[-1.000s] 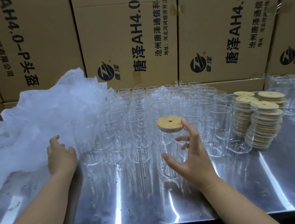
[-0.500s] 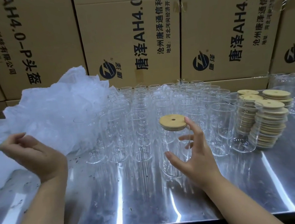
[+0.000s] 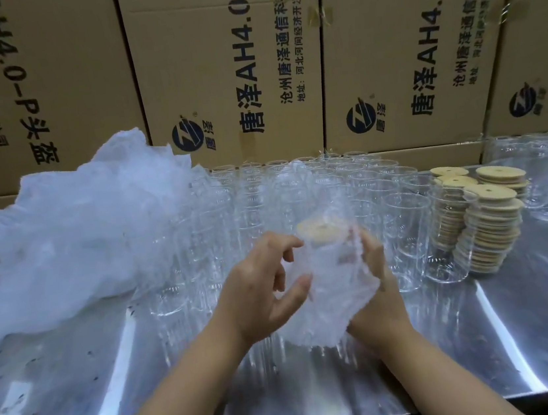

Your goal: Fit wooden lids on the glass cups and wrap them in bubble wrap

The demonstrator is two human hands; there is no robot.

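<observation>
Since a moment ago the left hand [image 3: 264, 291] has come across from the bubble wrap pile [image 3: 64, 253] with a bubble wrap sheet [image 3: 326, 311], now draped round the lidded cup [image 3: 319, 236] near the middle of the tabletop [image 3: 488, 336], toward its front edge. Its curled fingers pinch the sheet's edge. The right hand [image 3: 377, 284] grips the cup's other side, partly hidden by wrap. Bare glass cups [image 3: 297, 187] stand behind in rows, with wooden lid stacks [image 3: 489, 225] toward the right edge and cardboard boxes [image 3: 231, 67] along the back.

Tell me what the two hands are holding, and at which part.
The lidded glass cup, a bubble wrap sheet around it. The left hand and the right hand grip its sides through the wrap.
</observation>
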